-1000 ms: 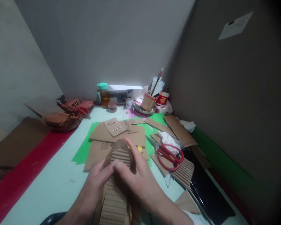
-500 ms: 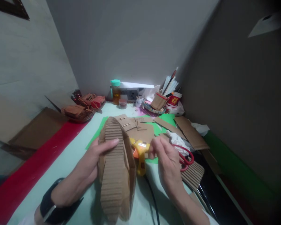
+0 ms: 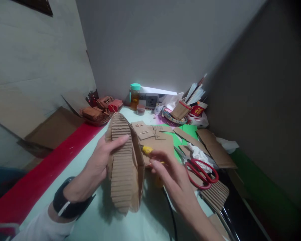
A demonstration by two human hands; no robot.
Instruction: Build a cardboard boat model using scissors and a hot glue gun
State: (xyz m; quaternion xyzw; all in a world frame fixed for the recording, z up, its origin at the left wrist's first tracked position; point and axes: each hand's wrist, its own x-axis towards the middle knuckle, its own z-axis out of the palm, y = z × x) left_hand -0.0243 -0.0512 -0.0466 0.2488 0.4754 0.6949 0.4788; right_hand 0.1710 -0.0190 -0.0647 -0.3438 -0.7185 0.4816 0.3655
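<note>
Ridged cardboard form (image 3: 121, 170), my left fingers (image 3: 119, 142) clamped on it.
My right fingers (image 3: 167, 159) bend at the yellow glue gun (image 3: 147, 150), grip unclear; scissors (image 3: 187, 160) toward table's (image 3: 150, 224) right edge.

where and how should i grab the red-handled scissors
I'd take the scissors by the red handle loops, coming from the near right: the loops lie at the near end, the blades point away leftward, and crumpled white tissue crowds the far side.

Black wristband (image 3: 59, 199) and whitish left sleeve (image 3: 46, 229)
</note>
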